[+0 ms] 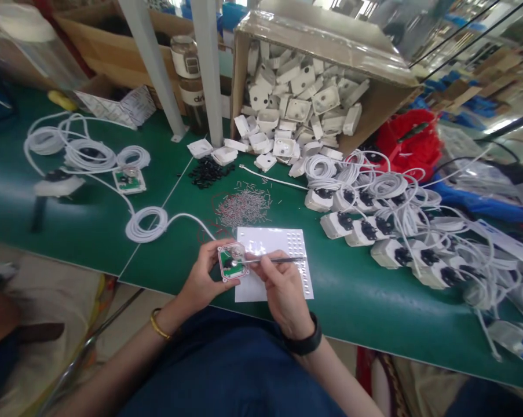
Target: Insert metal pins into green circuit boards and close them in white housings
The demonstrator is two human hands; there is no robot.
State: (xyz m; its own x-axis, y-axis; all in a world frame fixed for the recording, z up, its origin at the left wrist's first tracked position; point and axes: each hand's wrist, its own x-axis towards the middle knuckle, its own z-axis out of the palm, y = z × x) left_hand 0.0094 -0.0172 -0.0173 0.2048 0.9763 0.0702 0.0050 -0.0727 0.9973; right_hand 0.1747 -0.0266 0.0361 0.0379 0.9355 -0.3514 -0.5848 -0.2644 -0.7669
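Observation:
My left hand [204, 277] is closed around the edges of a small open white housing [222, 274] with a green circuit board inside. A white cable [191, 218] runs from this housing to a coil on the table. In my right hand [282, 289] is a slim metal tool [282, 260], dark at the back and silver toward the tip; whether it is tweezers cannot be made out. Its tip lies over the circuit board. Under my hands is a white sheet [256, 289] with rows of small pale stickers [295, 243] along its right side.
Behind the sheet lie a pile of small screws [244, 205] and black parts [207, 172]. A cardboard box [326, 37] spills white housings [300, 110]. Cabled units [361, 231] crowd the right; more coils [90, 155] lie left. Metal posts [209, 75] stand at the back.

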